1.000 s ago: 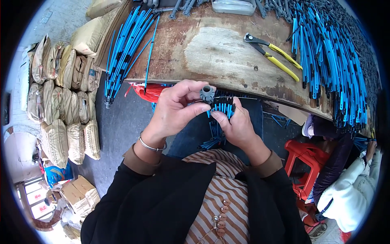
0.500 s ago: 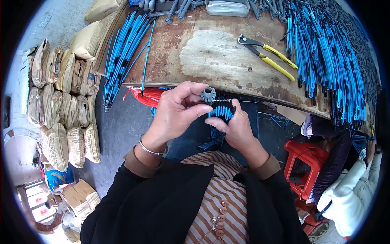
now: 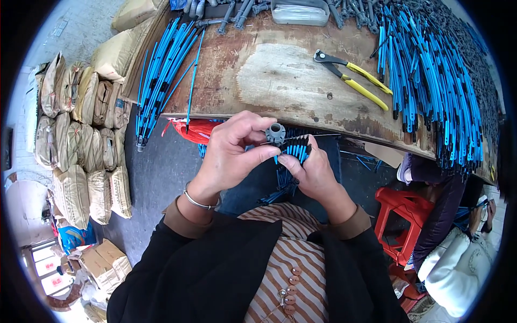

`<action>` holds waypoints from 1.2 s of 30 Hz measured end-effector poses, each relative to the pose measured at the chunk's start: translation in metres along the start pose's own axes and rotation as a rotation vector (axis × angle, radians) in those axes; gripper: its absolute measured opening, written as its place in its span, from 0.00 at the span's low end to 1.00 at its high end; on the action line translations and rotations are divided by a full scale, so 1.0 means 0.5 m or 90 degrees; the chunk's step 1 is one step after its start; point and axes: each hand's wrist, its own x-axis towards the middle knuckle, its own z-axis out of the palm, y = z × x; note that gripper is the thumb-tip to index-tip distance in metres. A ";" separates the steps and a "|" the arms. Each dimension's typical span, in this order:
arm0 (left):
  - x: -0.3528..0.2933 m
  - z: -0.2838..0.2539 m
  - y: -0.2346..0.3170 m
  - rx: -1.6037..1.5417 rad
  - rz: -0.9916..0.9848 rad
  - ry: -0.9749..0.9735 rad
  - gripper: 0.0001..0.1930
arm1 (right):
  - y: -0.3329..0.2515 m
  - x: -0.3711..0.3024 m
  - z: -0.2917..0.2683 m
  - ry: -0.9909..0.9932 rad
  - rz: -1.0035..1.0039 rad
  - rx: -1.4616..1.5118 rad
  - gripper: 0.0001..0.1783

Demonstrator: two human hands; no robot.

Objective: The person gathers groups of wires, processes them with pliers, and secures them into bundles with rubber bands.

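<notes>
Between finger and thumb, my left hand (image 3: 229,148) grips a grey ribbed plastic hub (image 3: 275,133) with a round hole in its top. Close against it, my right hand (image 3: 316,171) is closed on a bunch of blue rods with black ends (image 3: 295,149), fanned side by side, their ends meeting the hub. A thin wire (image 3: 320,134) runs across from the hub past my right fingers. Some rod lengths hang below my hands, partly hidden by them. Both hands are just off the near edge of the wooden table (image 3: 291,75).
Yellow-handled pincers (image 3: 353,81) lie on the table. Blue rods are piled at right (image 3: 431,91) and left (image 3: 164,81). A clear tray (image 3: 300,12) stands at the back. Stacked sacks (image 3: 81,129) line the left floor; a red stool (image 3: 401,220) and another person (image 3: 458,264) are at right.
The hub has tilted and sunk slightly, its hole now facing me more. The fanned rods have turned a little in my right hand. At right, the other person's arm has moved.
</notes>
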 end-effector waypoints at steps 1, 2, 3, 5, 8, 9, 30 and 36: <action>-0.002 -0.005 -0.001 0.005 0.004 -0.014 0.19 | 0.000 -0.002 0.002 0.001 -0.001 -0.001 0.14; -0.004 -0.009 -0.001 0.011 0.007 -0.028 0.19 | -0.001 -0.004 0.005 -0.004 -0.008 -0.014 0.15; -0.005 -0.011 -0.002 0.016 0.011 -0.041 0.19 | -0.002 -0.007 0.008 -0.009 -0.014 -0.027 0.17; -0.005 -0.009 0.004 0.010 -0.006 -0.031 0.19 | -0.006 -0.007 0.010 -0.014 -0.021 -0.041 0.18; -0.008 -0.008 0.010 0.000 -0.042 -0.010 0.19 | -0.022 -0.004 0.004 -0.048 -0.009 -0.147 0.23; -0.008 -0.010 0.009 0.016 -0.025 -0.017 0.20 | -0.020 -0.005 0.005 -0.047 -0.009 -0.147 0.23; -0.083 -0.018 0.036 0.026 0.089 -0.028 0.21 | -0.038 -0.038 0.001 -0.163 -0.095 -0.006 0.21; -0.083 -0.043 0.052 0.015 0.108 -0.077 0.24 | -0.055 -0.037 -0.003 -0.220 -0.131 0.015 0.22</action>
